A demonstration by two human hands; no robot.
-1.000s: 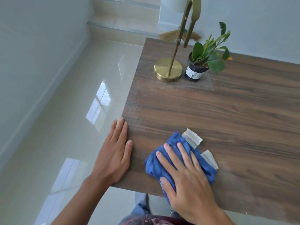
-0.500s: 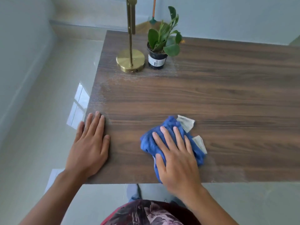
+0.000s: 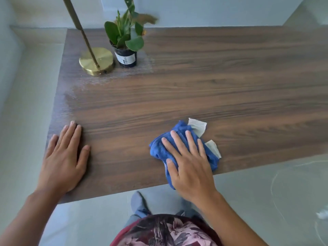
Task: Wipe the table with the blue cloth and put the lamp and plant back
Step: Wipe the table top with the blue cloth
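The crumpled blue cloth point(image 3: 179, 150), with two white tags protruding at its 2 o'clock side, is located near the front edge of the dark wood-grain table point(image 3: 213, 82), at roughly 5 o'clock from the table centre. It is pressed flat against the surface by the right hand point(image 3: 190, 164), whose fingers are spread and extended over the fabric; a curled grip is not shown. The left hand point(image 3: 63, 157) is laid palm-down, fingers straight, on the near left corner at 8 o'clock; nothing is held by it.

At the far left, near 11 o'clock, the brass lamp with round disc base point(image 3: 96, 61) and the small green plant in a black labelled pot point(image 3: 126, 50) are seen standing just beside each other.

A pale dusty film is visible around these two items and along the left edge. The wiping is therefore judged partly complete: that zone remains to be wiped, after which the items are to be repositioned.
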